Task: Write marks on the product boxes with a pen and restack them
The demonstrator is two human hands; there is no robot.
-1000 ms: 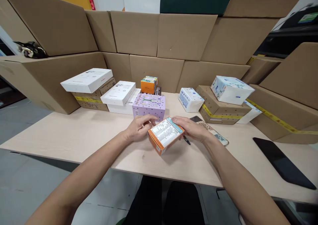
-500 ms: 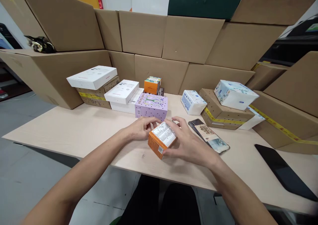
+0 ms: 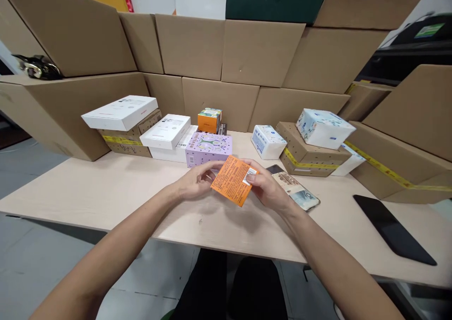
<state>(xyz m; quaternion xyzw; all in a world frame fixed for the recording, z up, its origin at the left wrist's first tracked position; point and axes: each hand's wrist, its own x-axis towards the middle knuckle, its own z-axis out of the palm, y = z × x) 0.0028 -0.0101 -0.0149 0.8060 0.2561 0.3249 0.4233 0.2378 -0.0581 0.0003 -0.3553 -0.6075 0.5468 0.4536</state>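
A small orange box (image 3: 231, 181) is tilted up above the table, its printed orange side with a white barcode facing me. My right hand (image 3: 266, 186) grips its right side, with the thumb over the barcode. At the left edge, my left hand (image 3: 197, 181) is closed on the box, its fingertips partly hidden behind it. Just beyond them sits a purple patterned box (image 3: 209, 150). Right of my right hand lies a phone (image 3: 298, 188) with banknotes on its back.
White flat boxes (image 3: 165, 132) and a brown carton (image 3: 130, 139) stand at left. Behind the purple box is another orange box (image 3: 209, 121). Tissue packs (image 3: 269, 142) and a taped carton (image 3: 312, 155) are at right, with a black tablet-like slab (image 3: 393, 230) nearby. Cardboard walls (image 3: 219, 103) enclose the back.
The orange box has been lifted and turned: its white label side faced up before, and now the orange barcode side shows. My right thumb has moved onto that side. The view has shifted slightly.
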